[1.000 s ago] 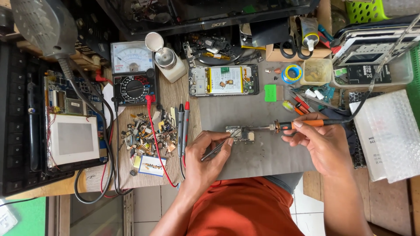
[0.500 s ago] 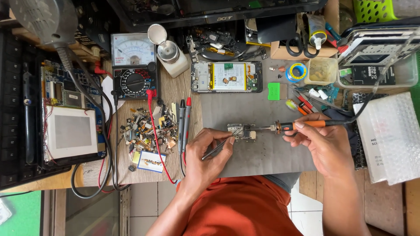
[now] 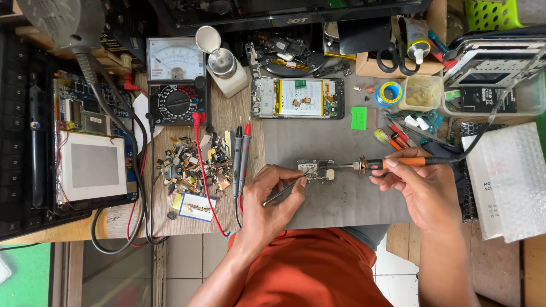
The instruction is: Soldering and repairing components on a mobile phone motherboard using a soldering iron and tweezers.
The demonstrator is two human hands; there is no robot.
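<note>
I see my left hand (image 3: pixel 273 199) closed around thin metal tweezers (image 3: pixel 284 192), with their tips touching the small circuit board (image 3: pixel 317 169) just past my fingers. My right hand (image 3: pixel 424 190) is closed around the orange handle of a soldering iron (image 3: pixel 392 164), and its metal tip reaches left to the same board. The board lies on a grey mat (image 3: pixel 341 204) on the desk (image 3: pixel 224 122), between my two hands. Beyond my hands sits an open phone (image 3: pixel 298 98). Left of my left hand lie two test probes (image 3: pixel 242 159) and a pile of tiny parts (image 3: pixel 190 167).
</note>
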